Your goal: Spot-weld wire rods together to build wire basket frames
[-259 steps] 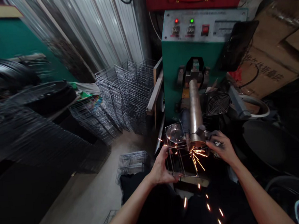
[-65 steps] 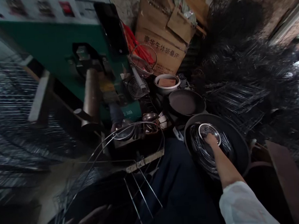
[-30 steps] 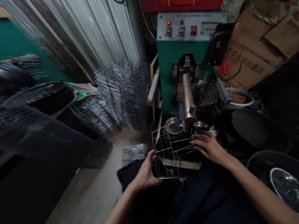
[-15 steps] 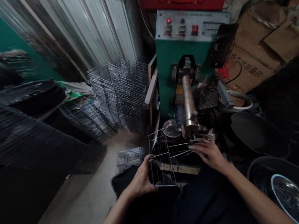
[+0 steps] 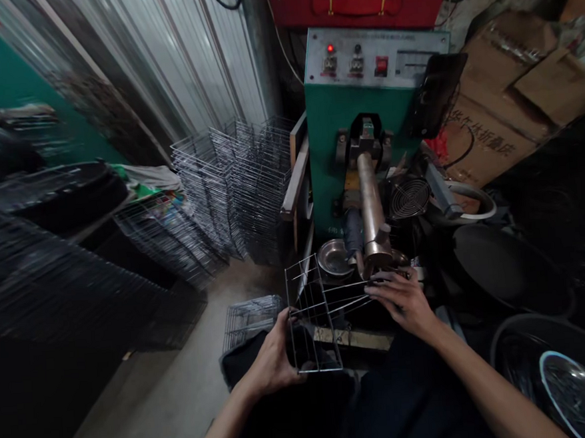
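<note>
My left hand (image 5: pixel 272 359) is closed on the left edge of a wire rack (image 5: pixel 325 303), its thumb on the upper side of the wires. The rack is a thin metal grid with long wires reaching to the right. My right hand (image 5: pixel 402 302) pinches the right ends of those wires, just below the electrode tip of a green spot welder (image 5: pixel 327 136). The welder's thick metal arm (image 5: pixel 372 207) points down toward my right fingers. Whether the wires touch the electrode I cannot tell.
Stacked wire racks (image 5: pixel 235 189) stand at the left by the corrugated wall, and more wire racks (image 5: pixel 249 319) lie beside my knee. A metal bowl (image 5: pixel 333 257) sits under the welder arm. At right are black basins (image 5: pixel 506 264), a small fan (image 5: pixel 409 197) and cardboard boxes (image 5: pixel 504 97).
The wire rack and both hands have shifted slightly to the left. Both hands keep their hold, and the whole view has moved a little as the head tilted.
</note>
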Motion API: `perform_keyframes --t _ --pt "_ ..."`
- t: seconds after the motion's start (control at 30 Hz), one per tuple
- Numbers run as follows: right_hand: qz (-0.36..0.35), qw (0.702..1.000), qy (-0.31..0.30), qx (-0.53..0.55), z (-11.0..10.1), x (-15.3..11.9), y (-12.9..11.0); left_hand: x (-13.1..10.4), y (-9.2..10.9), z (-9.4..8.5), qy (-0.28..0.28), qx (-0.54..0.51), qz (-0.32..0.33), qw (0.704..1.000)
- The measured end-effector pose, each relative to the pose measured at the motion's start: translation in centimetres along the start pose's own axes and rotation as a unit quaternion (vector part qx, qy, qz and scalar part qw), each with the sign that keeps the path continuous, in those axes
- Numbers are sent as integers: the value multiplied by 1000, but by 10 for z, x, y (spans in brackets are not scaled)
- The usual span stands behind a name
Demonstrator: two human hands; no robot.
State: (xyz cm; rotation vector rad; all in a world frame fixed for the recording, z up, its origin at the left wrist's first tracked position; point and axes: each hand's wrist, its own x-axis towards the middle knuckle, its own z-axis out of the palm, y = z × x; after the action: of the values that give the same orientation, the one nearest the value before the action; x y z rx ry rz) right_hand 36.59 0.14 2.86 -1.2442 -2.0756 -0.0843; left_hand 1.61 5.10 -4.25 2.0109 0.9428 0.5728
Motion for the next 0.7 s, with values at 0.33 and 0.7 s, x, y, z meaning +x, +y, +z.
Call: perform_keyframes --t 0.33,0.7 --pt "15 1000 16 5 5 4 2 4 0 -4 11 -39 -15 999" --pt "56 997 51 11 0 5 23 30 4 -32 -43 -60 -39 997"
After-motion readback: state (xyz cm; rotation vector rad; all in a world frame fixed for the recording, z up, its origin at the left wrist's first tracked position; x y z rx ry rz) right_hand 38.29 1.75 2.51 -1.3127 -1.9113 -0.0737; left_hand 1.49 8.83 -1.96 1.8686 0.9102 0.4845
